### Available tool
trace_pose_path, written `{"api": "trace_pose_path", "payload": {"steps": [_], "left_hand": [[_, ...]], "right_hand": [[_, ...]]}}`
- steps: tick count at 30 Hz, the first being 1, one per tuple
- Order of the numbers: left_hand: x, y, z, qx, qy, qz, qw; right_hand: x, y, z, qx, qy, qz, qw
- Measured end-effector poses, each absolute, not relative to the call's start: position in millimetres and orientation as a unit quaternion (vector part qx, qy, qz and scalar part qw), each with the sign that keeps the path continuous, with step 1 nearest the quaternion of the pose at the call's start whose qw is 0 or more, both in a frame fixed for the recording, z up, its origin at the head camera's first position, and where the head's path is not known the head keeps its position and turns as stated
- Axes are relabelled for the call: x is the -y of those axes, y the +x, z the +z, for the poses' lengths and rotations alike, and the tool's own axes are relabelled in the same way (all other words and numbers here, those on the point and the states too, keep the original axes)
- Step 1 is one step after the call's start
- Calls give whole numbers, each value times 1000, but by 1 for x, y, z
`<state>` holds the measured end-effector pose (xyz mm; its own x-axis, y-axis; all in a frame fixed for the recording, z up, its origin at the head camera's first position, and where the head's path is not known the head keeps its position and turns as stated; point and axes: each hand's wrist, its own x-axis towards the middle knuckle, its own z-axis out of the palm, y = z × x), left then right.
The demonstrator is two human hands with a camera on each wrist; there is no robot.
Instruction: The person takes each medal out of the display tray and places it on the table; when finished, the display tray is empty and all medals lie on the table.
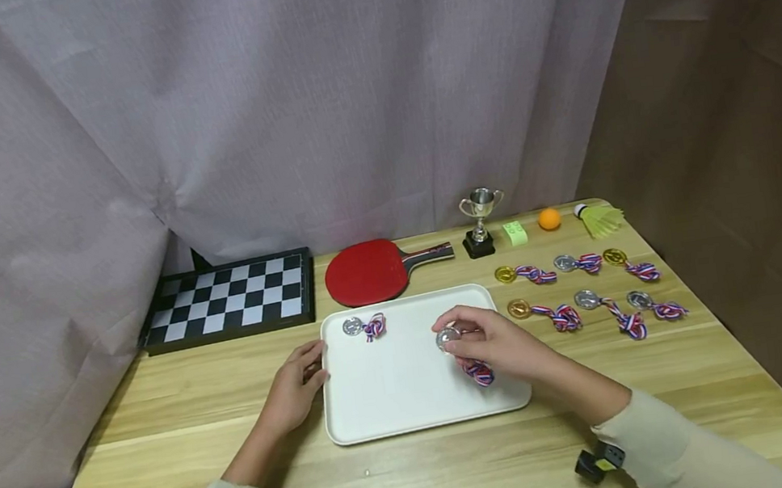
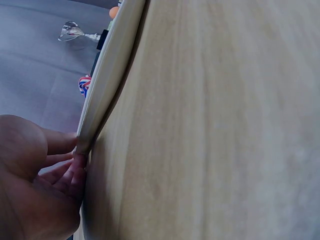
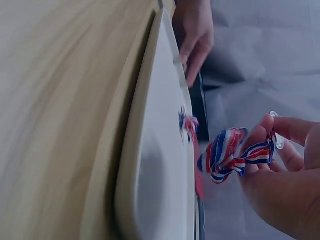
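Note:
Over the right half of the white tray [image 1: 397, 414], my right hand [image 1: 494, 341] pinches a silver medal [image 1: 449, 338] between thumb and fingers. Its knotted red, white and blue ribbon [image 3: 227, 155] hangs below the fingers, above the tray in the right wrist view. My left hand [image 1: 299, 389] holds the tray's left rim, with thumb and fingertips [image 2: 77, 162] at the edge. Another silver medal [image 1: 352, 326] with a bunched striped ribbon lies in the tray's upper left corner.
Right of the tray lie several ribboned medals, including a gold medal [image 1: 519, 309] and a silver medal [image 1: 587, 300]. Behind stand a chessboard [image 1: 229, 300], red table tennis bat [image 1: 367, 273], trophy cup [image 1: 480, 217], green note [image 1: 515, 233], orange ball [image 1: 549, 219] and yellow shuttlecock [image 1: 600, 220].

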<state>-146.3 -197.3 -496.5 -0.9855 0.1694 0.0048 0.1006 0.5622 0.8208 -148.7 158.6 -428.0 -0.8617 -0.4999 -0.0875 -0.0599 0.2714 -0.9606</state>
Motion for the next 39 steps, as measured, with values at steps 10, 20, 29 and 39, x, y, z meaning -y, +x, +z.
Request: {"api": "trace_pose_path", "payload": {"steps": [10,20,29,39], "left_hand": [[197,-146,-497,-883,72,463,38],[197,-145,-498,-882,71,464,42],[198,-146,-499,-883,69,462,40],[198,-147,-499,-886,70,457,35]], "right_hand": [[-236,-124,-427,-821,-96,-543,146],[-263,-124,-460,-893,-57,-432,111],[-262,-126,-476,-929,-84,-357,42],[-259,-123,-478,-939,-97,-330,0]]}}
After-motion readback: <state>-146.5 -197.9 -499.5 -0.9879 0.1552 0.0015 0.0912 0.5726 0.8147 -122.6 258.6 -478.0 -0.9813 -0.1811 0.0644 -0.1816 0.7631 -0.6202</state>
